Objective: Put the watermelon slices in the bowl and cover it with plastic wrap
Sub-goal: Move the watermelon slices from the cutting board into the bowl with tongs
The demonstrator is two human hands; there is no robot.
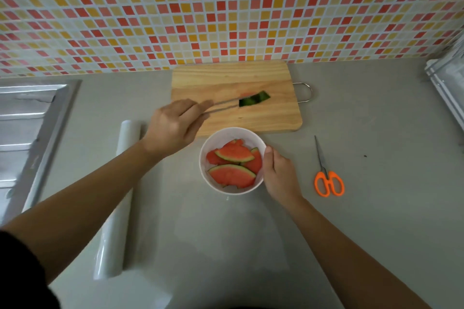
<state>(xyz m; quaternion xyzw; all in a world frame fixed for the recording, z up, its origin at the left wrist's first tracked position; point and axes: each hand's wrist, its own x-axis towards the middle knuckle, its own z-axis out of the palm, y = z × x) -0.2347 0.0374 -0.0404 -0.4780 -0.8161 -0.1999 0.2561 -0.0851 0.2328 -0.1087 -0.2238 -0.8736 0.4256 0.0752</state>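
The left hand (173, 128) is closed around the near end of a pair of metal tongs (223, 105), which reach forward over the cutting board (273, 113). The tips of the tongs pinch the last slice (254, 99), a piece lying rind-up on the middle of the board, with dark green skin showing and a thin edge of red at its far side. Whether the slice is lifted or rests on the wood cannot be told. The right hand (280, 174) grips the right side of the white bowl (212, 143), thumb hooked over the rim and the fingers hidden behind the wall. The bowl stands on the grey counter (364, 221) just in front of the board's near edge, touching or almost touching it. Inside it lie several watermelon slices (232, 165), red flesh up, thin green rinds curving, overlapping one another and filling most of the bowl. A roll of plastic wrap (118, 208) lies on the counter to the left, running from near the left wrist toward the viewer, partly crossed by the left forearm. Orange-handled scissors (327, 175) lie to the right of the bowl, well apart from it, blades shut and pointing away. A steel sink (30, 123) sits at the far left, and a wall of small red, orange and yellow tiles (226, 7) rises behind the board. A wire loop handle (305, 91) sticks out from the board's right edge.
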